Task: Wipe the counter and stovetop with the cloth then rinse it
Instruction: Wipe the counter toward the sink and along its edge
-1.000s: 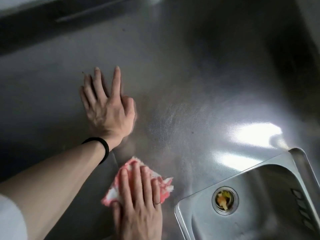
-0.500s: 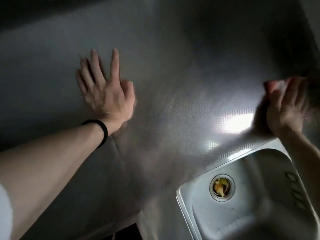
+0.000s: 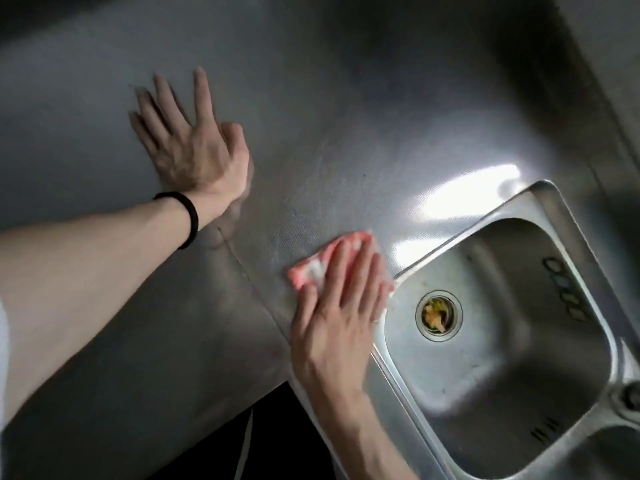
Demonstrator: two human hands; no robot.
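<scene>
Your right hand (image 3: 337, 317) lies flat, fingers straight, pressing the pink cloth (image 3: 311, 268) onto the surface (image 3: 346, 116) just left of the sink (image 3: 512, 368). Press evenly and sweep in overlapping strokes; your left hand (image 3: 194, 150), spread flat farther left, braces you.

Thin black wristband (image 3: 192, 220) — white sleeve (image 3: 2, 341) edge further up.

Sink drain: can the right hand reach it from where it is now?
Probably yes. The right hand presses the pink cloth flat on the counter right beside the sink rim, and nothing stands between it and the drain.
</scene>
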